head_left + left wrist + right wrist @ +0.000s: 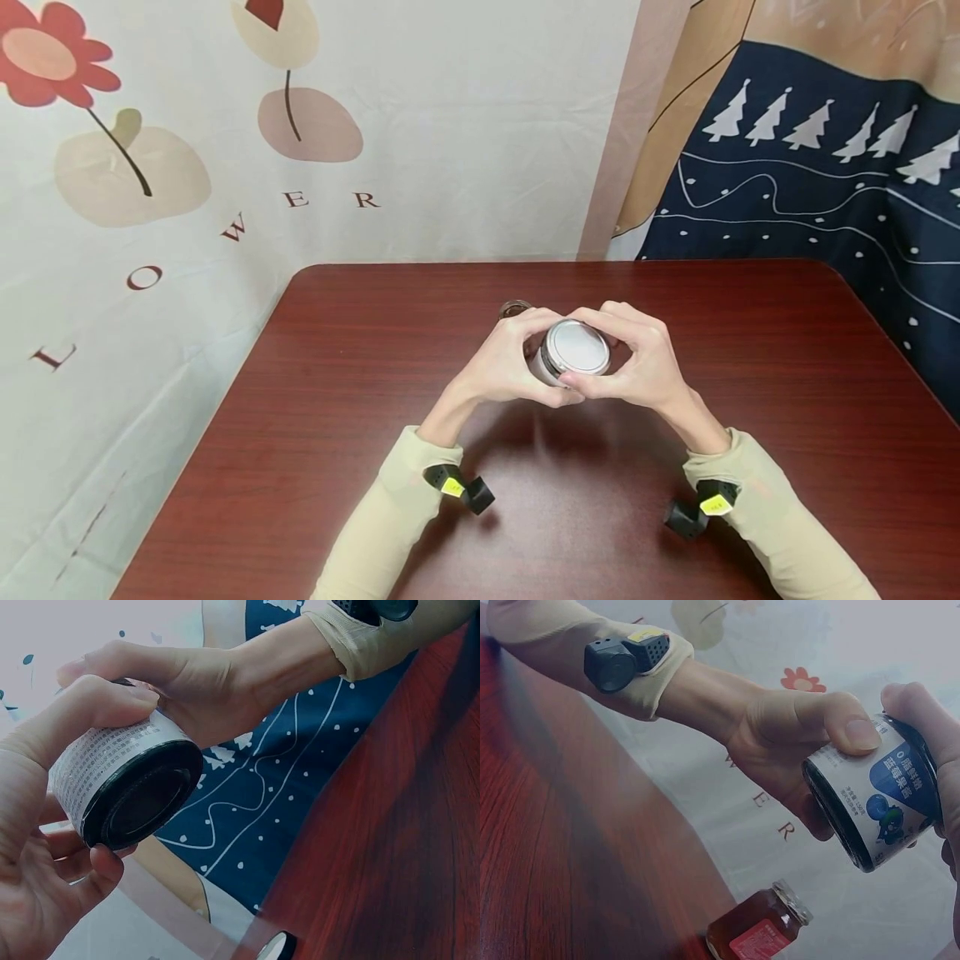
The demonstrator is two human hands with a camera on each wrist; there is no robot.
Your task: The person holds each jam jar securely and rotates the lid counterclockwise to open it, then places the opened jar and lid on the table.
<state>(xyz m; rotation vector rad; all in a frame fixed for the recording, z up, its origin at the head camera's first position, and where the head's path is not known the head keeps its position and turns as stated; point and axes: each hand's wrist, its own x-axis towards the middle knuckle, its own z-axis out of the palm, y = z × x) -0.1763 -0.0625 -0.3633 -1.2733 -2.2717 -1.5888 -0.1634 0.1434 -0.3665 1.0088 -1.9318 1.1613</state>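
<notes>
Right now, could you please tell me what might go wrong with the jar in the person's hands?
The white-labelled jar is held off the table, so it could drop if the left hand slips. The right hand is at its silver lid; sudden loosening could spill any contents. The red-labelled jar stands beyond the left hand and might get knocked.

From the head view, the held jar [577, 346] sits above the table [360, 400], between the left hand [498, 362] at 9 o'clock and the right hand [648, 358] at 3. Near its 10 o'clock, another jar [759, 924] stands on the table. Past the table, a wall cloth [465, 167] spans 9 to 12, a hanging fabric [810, 187] at 2.
</notes>
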